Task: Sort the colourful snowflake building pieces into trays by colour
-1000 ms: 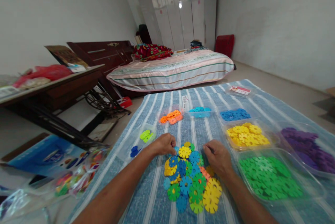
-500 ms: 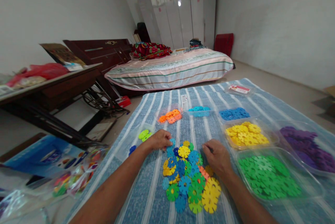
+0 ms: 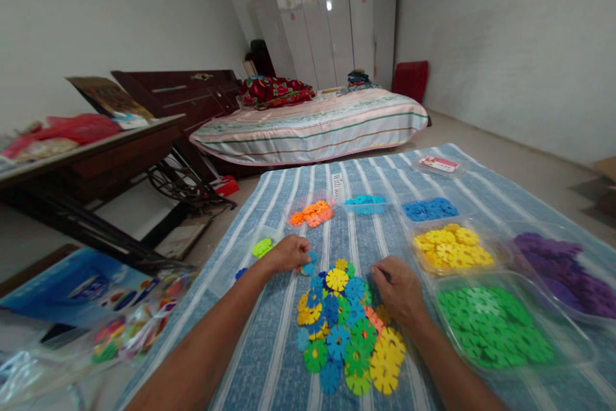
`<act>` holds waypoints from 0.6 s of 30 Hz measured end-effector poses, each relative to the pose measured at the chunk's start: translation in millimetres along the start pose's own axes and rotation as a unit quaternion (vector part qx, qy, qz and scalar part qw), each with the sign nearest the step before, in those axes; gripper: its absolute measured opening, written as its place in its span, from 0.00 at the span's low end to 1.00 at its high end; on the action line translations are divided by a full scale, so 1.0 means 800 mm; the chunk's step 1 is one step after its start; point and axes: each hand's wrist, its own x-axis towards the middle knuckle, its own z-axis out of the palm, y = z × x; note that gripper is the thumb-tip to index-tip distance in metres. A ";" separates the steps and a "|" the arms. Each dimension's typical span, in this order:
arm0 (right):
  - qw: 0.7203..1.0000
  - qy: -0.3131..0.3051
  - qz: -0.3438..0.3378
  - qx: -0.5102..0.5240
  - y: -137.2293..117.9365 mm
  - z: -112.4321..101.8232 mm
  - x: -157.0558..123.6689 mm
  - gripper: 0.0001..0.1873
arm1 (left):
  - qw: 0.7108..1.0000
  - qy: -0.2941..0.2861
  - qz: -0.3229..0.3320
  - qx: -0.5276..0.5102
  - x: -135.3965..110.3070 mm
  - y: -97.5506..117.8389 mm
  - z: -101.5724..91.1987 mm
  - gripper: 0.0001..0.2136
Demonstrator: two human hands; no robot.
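My left hand point(image 3: 290, 253) pinches a light blue notched disc point(image 3: 310, 262), held just above the far left of a mixed pile. In that pile point(image 3: 337, 337), yellow, green, blue, orange and pink snowflake discs overlap on the striped cloth. My right hand point(image 3: 395, 283) is curled closed at the pile's right side; whatever it may hold is hidden. Near my left forearm, a clear tray holds lime-green discs point(image 3: 262, 247) and some dark blue ones point(image 3: 241, 273), partly covered by the arm.
Clear trays hold orange discs point(image 3: 312, 213), light blue discs point(image 3: 364, 204), blue discs point(image 3: 430, 209), yellow discs point(image 3: 453, 247), green discs point(image 3: 495, 318) and purple discs point(image 3: 561, 267). A lid with a red label point(image 3: 439, 163) lies at the far right. A bed point(image 3: 312, 129) stands beyond.
My left hand has drawn slightly up and left from the pile, lifting the light blue disc away from it. My right hand has stayed in place.
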 end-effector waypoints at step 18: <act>1.000 0.008 -0.009 0.011 -0.002 0.001 0.000 0.14 | 0.979 0.129 -0.009 -0.158 0.057 0.108 0.003 0.10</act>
